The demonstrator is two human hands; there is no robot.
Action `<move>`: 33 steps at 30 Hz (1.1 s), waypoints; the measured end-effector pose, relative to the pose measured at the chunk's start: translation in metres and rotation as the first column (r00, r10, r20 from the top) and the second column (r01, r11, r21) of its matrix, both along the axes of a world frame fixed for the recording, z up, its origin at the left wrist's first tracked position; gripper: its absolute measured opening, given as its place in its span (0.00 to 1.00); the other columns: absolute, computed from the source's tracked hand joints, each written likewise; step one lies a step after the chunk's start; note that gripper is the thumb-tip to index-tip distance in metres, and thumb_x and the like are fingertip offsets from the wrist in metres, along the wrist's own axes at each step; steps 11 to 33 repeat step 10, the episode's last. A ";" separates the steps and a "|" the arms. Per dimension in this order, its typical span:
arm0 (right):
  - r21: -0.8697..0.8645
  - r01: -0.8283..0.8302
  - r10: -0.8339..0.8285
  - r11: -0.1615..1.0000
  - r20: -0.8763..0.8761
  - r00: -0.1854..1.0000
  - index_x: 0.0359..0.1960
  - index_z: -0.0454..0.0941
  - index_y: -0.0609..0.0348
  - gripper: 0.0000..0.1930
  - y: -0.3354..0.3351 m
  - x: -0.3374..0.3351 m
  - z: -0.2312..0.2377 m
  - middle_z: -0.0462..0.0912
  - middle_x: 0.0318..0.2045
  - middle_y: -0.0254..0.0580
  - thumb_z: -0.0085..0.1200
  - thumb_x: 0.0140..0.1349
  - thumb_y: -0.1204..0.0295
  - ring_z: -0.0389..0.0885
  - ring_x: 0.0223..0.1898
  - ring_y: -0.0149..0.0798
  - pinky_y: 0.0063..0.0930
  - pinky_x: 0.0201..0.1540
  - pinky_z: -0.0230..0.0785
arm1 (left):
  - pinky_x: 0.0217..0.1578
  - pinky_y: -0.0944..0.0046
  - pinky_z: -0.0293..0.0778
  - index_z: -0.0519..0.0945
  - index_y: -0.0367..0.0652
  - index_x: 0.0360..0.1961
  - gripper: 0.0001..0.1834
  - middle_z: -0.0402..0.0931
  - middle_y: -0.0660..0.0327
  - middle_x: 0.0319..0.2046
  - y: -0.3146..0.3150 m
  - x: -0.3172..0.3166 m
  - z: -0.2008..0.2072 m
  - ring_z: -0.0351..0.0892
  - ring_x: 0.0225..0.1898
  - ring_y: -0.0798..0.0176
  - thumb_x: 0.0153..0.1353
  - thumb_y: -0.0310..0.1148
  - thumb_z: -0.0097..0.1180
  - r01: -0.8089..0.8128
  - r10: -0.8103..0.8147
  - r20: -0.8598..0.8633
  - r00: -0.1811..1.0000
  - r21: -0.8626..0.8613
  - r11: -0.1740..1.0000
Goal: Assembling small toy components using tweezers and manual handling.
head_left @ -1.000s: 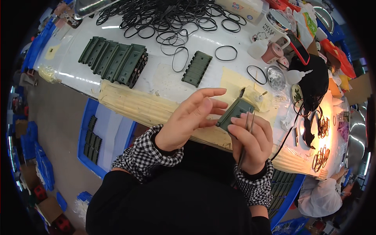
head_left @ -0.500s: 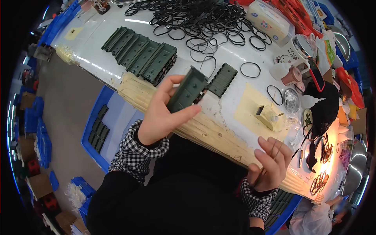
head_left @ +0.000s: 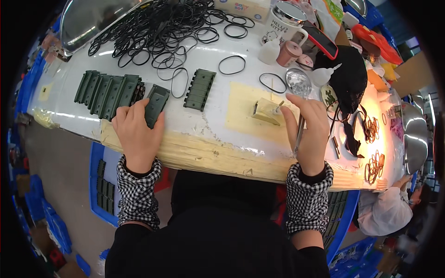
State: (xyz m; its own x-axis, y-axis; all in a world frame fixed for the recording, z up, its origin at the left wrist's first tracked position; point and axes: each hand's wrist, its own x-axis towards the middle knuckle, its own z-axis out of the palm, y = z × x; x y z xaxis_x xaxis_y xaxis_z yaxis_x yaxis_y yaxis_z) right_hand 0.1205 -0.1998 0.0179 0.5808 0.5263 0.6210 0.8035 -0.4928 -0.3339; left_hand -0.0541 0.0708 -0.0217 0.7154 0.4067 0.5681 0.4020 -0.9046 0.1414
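Note:
My left hand [head_left: 138, 132] is closed on a dark green plastic part [head_left: 156, 104], which is at the table top beside a row of similar green parts [head_left: 109, 95]. Another green part [head_left: 200, 89], ribbed side up, lies farther right. My right hand [head_left: 311, 134] pinches a slim metal tool [head_left: 300, 133]; its exact kind is hard to make out. The fingertips are close to a small yellowish block [head_left: 267, 112] with a thin stick rising from it, on a pale yellow sheet [head_left: 238, 109].
A heap of black rubber rings [head_left: 157, 34] covers the back. Loose rings, a lidded mug [head_left: 280, 25], a phone [head_left: 321, 41], a squeeze bottle [head_left: 326, 74] and a black cloth bag [head_left: 345, 81] stand at right. Blue bins [head_left: 95, 185] sit below the padded table edge [head_left: 208, 160]. Someone in white [head_left: 384, 211] is at far right.
My left hand has lowered the green part from the air to the table beside the row. The right hand has moved up from the table edge to the yellowish block. The view has shifted.

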 end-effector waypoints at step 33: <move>0.310 0.114 -0.009 0.944 -0.322 0.947 0.33 0.79 0.60 0.04 -0.015 0.005 -0.009 0.81 0.29 0.42 0.62 0.57 0.76 0.78 0.36 0.37 0.30 0.39 0.70 | 0.53 0.51 0.61 0.80 0.44 0.50 0.22 0.77 0.58 0.50 -0.009 0.003 -0.002 0.67 0.50 0.56 0.54 0.38 0.66 0.040 -0.043 0.152 0.988 0.023 0.999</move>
